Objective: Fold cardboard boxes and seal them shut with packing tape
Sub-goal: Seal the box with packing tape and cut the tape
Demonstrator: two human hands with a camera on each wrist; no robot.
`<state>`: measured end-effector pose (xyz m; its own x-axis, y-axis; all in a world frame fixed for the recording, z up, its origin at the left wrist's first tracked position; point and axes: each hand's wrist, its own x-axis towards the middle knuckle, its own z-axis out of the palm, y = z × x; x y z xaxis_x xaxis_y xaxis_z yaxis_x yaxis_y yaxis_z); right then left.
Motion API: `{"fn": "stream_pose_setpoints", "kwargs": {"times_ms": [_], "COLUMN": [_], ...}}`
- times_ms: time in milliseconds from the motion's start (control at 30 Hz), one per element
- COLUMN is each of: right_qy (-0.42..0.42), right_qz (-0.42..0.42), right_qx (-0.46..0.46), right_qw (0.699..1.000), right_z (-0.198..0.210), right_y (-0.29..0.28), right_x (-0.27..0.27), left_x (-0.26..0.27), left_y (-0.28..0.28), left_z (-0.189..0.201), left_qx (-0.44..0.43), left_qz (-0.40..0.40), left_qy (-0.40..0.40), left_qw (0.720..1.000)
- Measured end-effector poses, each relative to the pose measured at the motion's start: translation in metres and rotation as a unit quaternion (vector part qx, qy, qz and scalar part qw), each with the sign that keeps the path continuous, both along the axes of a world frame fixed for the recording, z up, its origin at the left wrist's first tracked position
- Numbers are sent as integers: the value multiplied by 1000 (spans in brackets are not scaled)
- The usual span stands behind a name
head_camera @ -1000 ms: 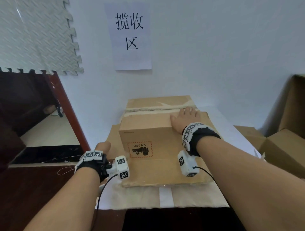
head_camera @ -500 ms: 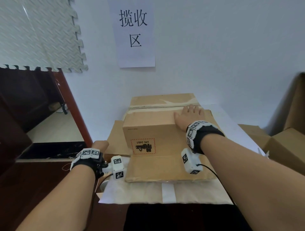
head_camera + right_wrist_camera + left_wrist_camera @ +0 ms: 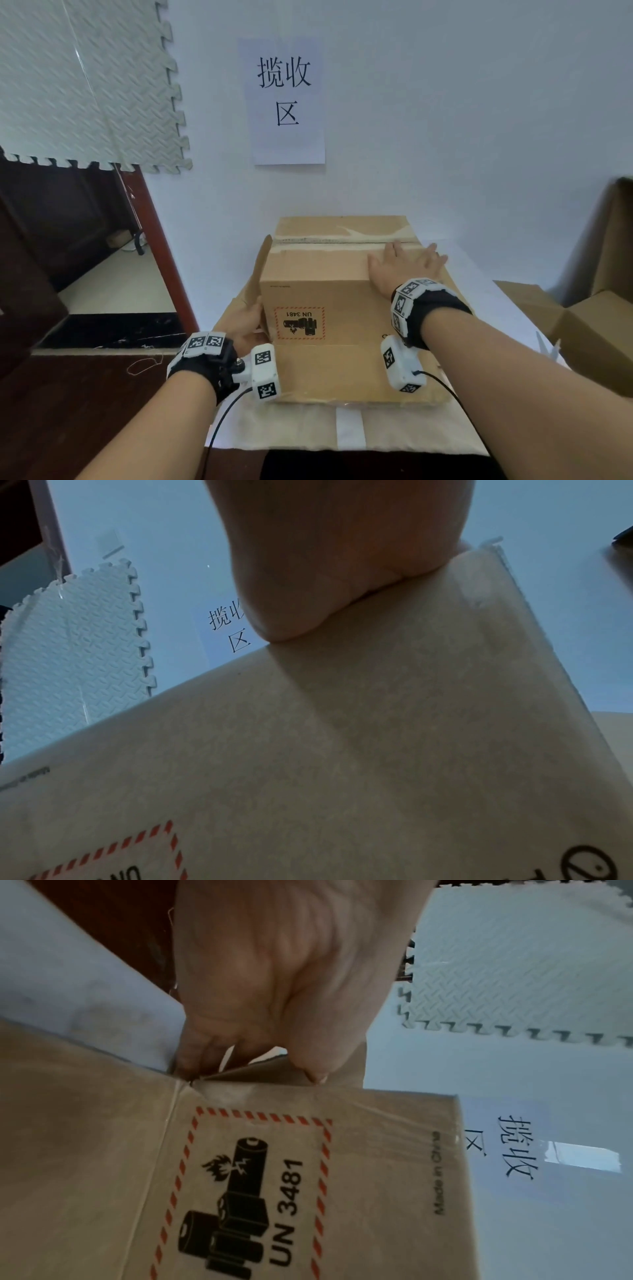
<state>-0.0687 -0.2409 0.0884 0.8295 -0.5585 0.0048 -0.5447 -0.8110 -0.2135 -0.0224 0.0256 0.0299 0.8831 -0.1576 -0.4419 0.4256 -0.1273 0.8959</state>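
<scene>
The cardboard box [image 3: 329,308] is being held on the white table [image 3: 479,308], against the wall, with its UN 3481 label [image 3: 299,323] facing the person. The right hand [image 3: 404,267] is being pressed flat, fingers spread wide, on the top panel near the seam, keeping the 2 long top flaps down. The left hand [image 3: 248,325] is being curled round the side flap [image 3: 262,270] at the box's left end, thumb pinching its near edge; that flap is being raised upright.

No tape roll is being shown in any view. If the right hand is lifted before tape is applied, the top flaps will likely be sprung open. If the side flap is being forced inward too hard, the box could be slid along the table or the crease torn.
</scene>
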Motion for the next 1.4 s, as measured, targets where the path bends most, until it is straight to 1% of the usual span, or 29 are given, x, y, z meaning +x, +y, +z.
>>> {"fn": "stream_pose_setpoints", "kwargs": {"times_ms": [67, 133, 200, 267, 367, 400, 433, 467, 533, 567, 633, 700, 767, 800, 867, 900, 967, 1067, 1100, 1133, 1167, 1233, 1267, 1300, 1333, 1400], "right_qy": [-1, -26, -73, -109, -166, -182, -196, -206, -225, -233, -245, -265, -288, -293, -283, -278, -276, -283, -281, -275, -270, -263, -262, -263, -266, -272], "right_qz": [1, 9, -20, -53, -78, -80, -79, -75, -70, -71, -72, -66, -48, -38, -30, -31, -36, -40, -42, -44, -47, -54, -52, -48, -44, -38], "right_qx": [41, 49, 49, 83, 156, 167, 174, 175, 179, 187, 204, 222, 226, 218, 187, 173, 161, 170, 173, 173, 171, 167, 164, 160, 157, 148], "right_qw": [999, 998, 996, 989, 970, 966, 962, 960, 955, 952, 945, 936, 929, 930, 940, 944, 947, 943, 943, 945, 946, 949, 950, 950, 950, 950], "right_z": [4, 8, 16, 21, 26, 29, 33, 38, 45, 48, 49, 45, 40, 42, 49, 52, 54, 49, 46, 43, 41, 37, 36, 36, 36, 37], "right_y": [-6, -12, -17, -21, -29, -32, -35, -37, -41, -42, -44, -46, -48, -47, -44, -45, -50, -63, -68, -71, -74, -76, -75, -74, -72, -67], "right_x": [-6, -10, -18, -25, -33, -36, -39, -42, -46, -48, -52, -53, -55, -58, -68, -73, -80, -90, -93, -95, -97, -103, -105, -106, -107, -106], "left_x": [1, 2, -1, -1, 4, 5, 3, -1, -9, -11, -18, -25, -31, -33, -39, -44, -56, -68, -70, -70, -70, -71, -71, -71, -69, -64], "left_y": [-1, -2, -5, -8, -16, -18, -21, -23, -25, -26, -28, -34, -42, -45, -49, -50, -57, -69, -73, -77, -80, -84, -85, -84, -82, -77], "left_z": [9, 23, 49, 74, 106, 113, 120, 125, 132, 134, 142, 155, 171, 181, 203, 214, 232, 235, 230, 223, 214, 191, 179, 168, 155, 133], "left_qx": [12, -4, -63, -149, -282, -299, -294, -275, -249, -245, -234, -226, -204, -190, -153, -135, -94, -12, 18, 66, 143, 297, 341, 369, 386, 409], "left_qz": [0, 13, 16, 26, 87, 107, 109, 89, 16, -9, -21, -9, -15, -4, 29, 21, -22, -86, -105, -119, -123, -122, -125, -129, -136, -147], "left_qy": [8, 9, 8, 4, -6, -3, 4, 18, 54, 59, 31, -29, -129, -185, -291, -335, -411, -496, -513, -536, -564, -609, -622, -633, -640, -641], "left_qw": [1000, 1000, 998, 989, 955, 948, 950, 957, 967, 968, 972, 974, 970, 964, 944, 932, 906, 864, 852, 833, 804, 726, 693, 668, 651, 633]}}
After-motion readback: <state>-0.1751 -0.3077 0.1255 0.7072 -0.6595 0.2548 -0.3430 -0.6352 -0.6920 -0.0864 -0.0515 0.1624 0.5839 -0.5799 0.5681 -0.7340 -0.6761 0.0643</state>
